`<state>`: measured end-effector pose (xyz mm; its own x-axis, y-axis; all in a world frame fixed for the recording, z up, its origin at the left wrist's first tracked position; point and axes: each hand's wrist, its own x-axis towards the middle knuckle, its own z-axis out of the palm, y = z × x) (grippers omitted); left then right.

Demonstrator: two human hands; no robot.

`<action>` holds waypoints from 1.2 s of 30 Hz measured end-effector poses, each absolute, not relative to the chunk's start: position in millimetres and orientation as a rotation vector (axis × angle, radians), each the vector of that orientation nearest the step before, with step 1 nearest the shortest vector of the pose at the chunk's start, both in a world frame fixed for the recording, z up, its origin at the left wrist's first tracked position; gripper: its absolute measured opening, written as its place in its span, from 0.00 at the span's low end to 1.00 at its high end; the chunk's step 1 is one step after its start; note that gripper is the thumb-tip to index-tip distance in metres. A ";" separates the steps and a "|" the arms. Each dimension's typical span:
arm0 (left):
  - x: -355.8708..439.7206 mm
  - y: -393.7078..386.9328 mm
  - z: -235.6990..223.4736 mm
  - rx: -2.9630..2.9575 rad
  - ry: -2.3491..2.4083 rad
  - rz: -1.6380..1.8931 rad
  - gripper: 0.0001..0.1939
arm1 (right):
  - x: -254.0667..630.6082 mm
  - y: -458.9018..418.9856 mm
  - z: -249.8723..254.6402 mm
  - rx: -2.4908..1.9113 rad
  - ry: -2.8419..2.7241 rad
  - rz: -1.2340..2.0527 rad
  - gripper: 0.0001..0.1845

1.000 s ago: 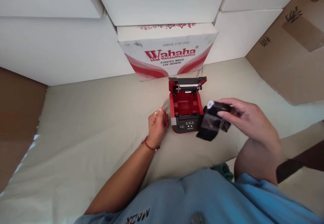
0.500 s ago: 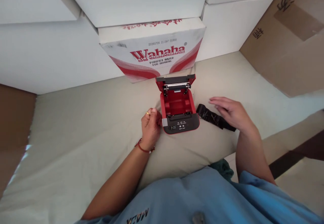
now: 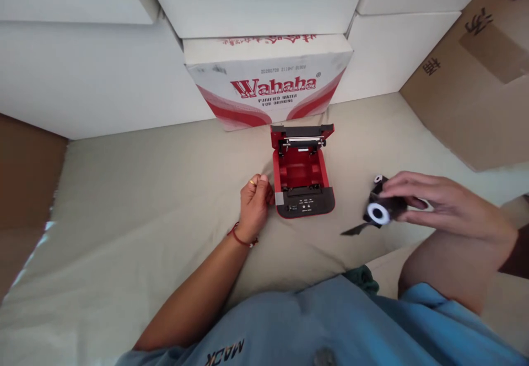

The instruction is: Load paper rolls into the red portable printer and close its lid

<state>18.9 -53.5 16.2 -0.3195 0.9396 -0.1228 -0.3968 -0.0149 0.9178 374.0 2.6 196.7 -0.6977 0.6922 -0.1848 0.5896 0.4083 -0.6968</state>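
A small red and black label printer (image 3: pixel 303 203) lies on the cloth with its lid raised, its red inner compartment showing no roll inside. My left hand (image 3: pixel 255 199) is closed beside the printer's left edge, fingers curled; whatever they may grip there is hidden. Off to the right, my right hand (image 3: pixel 425 198) grips a black roll (image 3: pixel 400 207) with a white ring-shaped core between thumb and fingers. A loose black strip (image 3: pixel 354 230) trails from the roll's lower left. Behind it shows a smaller white ring (image 3: pixel 378 179) on a black piece, partly covered by my fingers.
A Wahaha water carton (image 3: pixel 275 93) stands right behind the printer, against stacked white boxes (image 3: pixel 256 2). A brown cardboard box (image 3: pixel 475 96) rises at the right, another brown surface (image 3: pixel 28 189) at the left. Pale cloth (image 3: pixel 157 200) covers the surface beneath.
My right hand was open above the black strip beside the printer; now it has moved right, holding the black roll. My left hand keeps its place by the printer. The view has shifted slightly.
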 end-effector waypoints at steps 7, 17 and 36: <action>18.1 -53.8 13.6 0.717 1.173 1.560 0.34 | 277.1 18.1 188.7 -1.132 -2.505 1.048 0.21; 19.2 -54.1 14.9 0.735 1.176 1.548 0.33 | 194.7 17.2 151.1 -1.705 -2.737 0.330 0.22; 20.7 -88.1 24.6 2.009 1.389 1.865 0.13 | 265.1 -35.1 124.1 -0.776 -2.481 0.586 0.13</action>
<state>20.7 -88.1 24.6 -0.1434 0.6319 0.7616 0.5487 -0.5897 0.5926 265.1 -35.1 124.1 -0.7281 0.6132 0.3064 0.4112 0.7484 -0.5205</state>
